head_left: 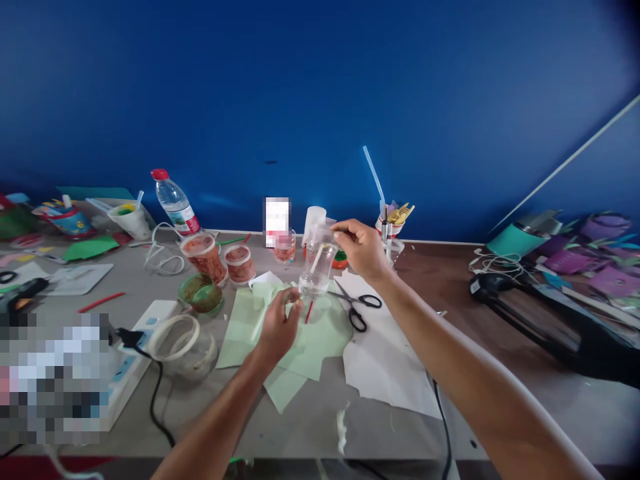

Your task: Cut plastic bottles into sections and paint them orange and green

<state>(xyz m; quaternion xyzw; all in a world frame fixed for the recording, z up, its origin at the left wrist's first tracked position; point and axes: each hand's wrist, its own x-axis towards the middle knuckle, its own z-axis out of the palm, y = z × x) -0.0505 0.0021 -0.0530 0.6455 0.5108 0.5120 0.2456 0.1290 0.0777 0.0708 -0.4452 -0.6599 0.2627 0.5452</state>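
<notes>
A clear, waisted plastic container, which looks like a cut bottle, is tilted between my hands above the paper. My right hand pinches its upper rim between thumb and fingers. Lower down, the curled fingers of my left hand grip its bottom edge. Beneath lie light green paper sheets with a short red strip on them. Black-handled scissors rest open, partly on white paper, just right of the container. A white roll or cup stands partly hidden behind it.
Left are a red-capped water bottle, tubs of reddish material, a green bowl, a clear jar and a power strip. Right are a straw-filled cup, a teal container and a black-framed object. A blue wall backs the table.
</notes>
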